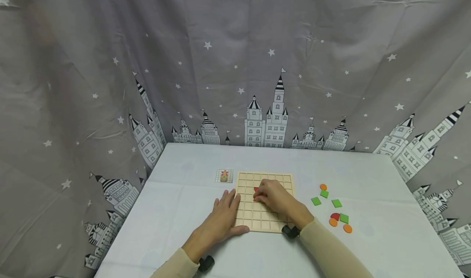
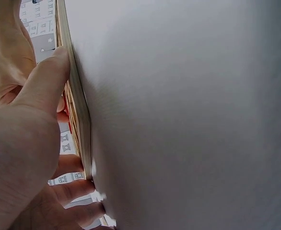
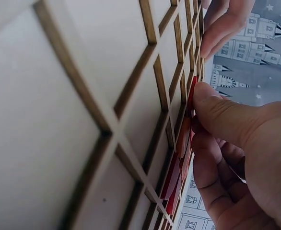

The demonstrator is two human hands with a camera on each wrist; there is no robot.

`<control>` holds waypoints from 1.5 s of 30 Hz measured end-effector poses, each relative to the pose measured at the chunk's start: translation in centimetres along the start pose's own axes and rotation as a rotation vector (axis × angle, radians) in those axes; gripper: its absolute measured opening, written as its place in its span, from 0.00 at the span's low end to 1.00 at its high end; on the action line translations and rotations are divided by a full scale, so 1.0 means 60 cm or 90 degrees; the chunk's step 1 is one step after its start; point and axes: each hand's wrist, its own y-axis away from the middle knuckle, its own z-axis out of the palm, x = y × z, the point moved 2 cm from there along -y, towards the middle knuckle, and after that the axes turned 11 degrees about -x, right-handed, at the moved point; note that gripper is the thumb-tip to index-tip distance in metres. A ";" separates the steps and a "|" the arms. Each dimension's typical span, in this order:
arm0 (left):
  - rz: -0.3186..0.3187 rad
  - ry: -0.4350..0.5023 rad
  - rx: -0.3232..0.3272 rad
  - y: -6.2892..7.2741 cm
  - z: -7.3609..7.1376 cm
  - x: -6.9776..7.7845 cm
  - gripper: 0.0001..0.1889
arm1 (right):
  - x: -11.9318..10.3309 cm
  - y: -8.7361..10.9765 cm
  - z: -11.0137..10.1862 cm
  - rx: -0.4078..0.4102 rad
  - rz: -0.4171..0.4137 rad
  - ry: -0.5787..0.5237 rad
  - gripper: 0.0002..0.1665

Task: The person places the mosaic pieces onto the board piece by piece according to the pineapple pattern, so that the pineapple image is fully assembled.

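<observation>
My right hand (image 1: 274, 195) is over the wooden grid board (image 1: 257, 225), its thumb and fingers pinching a red piece (image 3: 193, 93) at the board's surface. Beside those fingertips, an orange piece (image 3: 182, 136) and other red pieces (image 3: 170, 179) sit in the grid cells, partly hidden by the hand in the head view. My left hand (image 1: 220, 216) rests at the board's near left corner. Its thumb touches the front edge and its spread, straight fingers lie along the left side, as the left wrist view shows.
Right of the board lie loose green squares (image 1: 336, 203), orange discs (image 1: 347, 228) and a red rounded piece (image 1: 335, 216) on the white tabletop (image 1: 176, 212). A small pattern card (image 1: 218, 180) lies beyond the left hand. A grey curtain (image 1: 220, 86) hangs behind the table.
</observation>
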 end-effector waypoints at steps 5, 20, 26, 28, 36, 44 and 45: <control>0.001 0.000 0.003 0.002 0.001 0.001 0.60 | 0.001 0.004 0.002 0.012 -0.027 0.006 0.02; -0.004 0.004 -0.008 0.001 -0.003 0.003 0.60 | 0.003 0.025 -0.007 0.026 -0.036 0.000 0.05; -0.008 0.004 -0.006 0.000 -0.004 0.004 0.60 | 0.020 0.043 -0.019 0.043 0.001 -0.005 0.07; -0.006 0.004 -0.003 0.000 -0.004 0.003 0.60 | 0.027 0.051 -0.024 0.052 0.009 -0.006 0.08; -0.006 0.007 0.000 0.001 -0.003 0.004 0.60 | 0.052 0.095 -0.047 0.046 0.091 -0.038 0.11; -0.011 0.001 0.000 0.002 -0.003 0.006 0.60 | 0.084 0.142 -0.058 0.072 0.151 -0.017 0.15; -0.012 -0.001 0.000 0.003 -0.003 0.006 0.61 | 0.088 0.149 -0.059 0.077 0.155 -0.015 0.16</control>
